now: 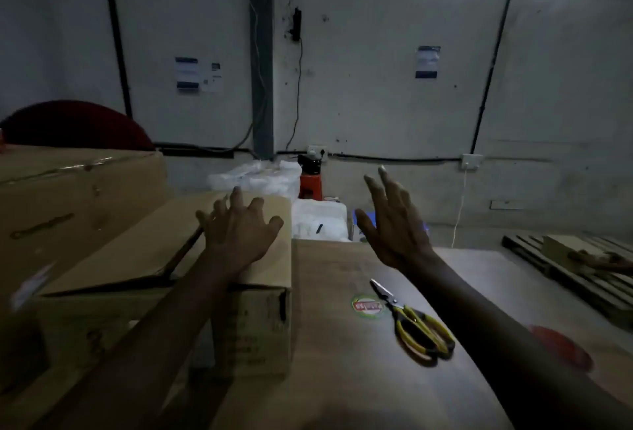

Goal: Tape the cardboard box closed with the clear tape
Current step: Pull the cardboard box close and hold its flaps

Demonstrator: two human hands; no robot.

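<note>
The cardboard box (164, 258) sits against the table's (342, 378) left edge, flaps untaped. The left hand (239, 234) presses flat, empty, on its top; the right hand (394, 224) hovers spread, empty. No tape is visible. Best keep the flaps level, seam tight. Scissors (411, 320) lie mid-table.

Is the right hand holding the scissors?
No. The right hand is raised, open and empty, while the scissors lie on the table nearer the person.
</note>
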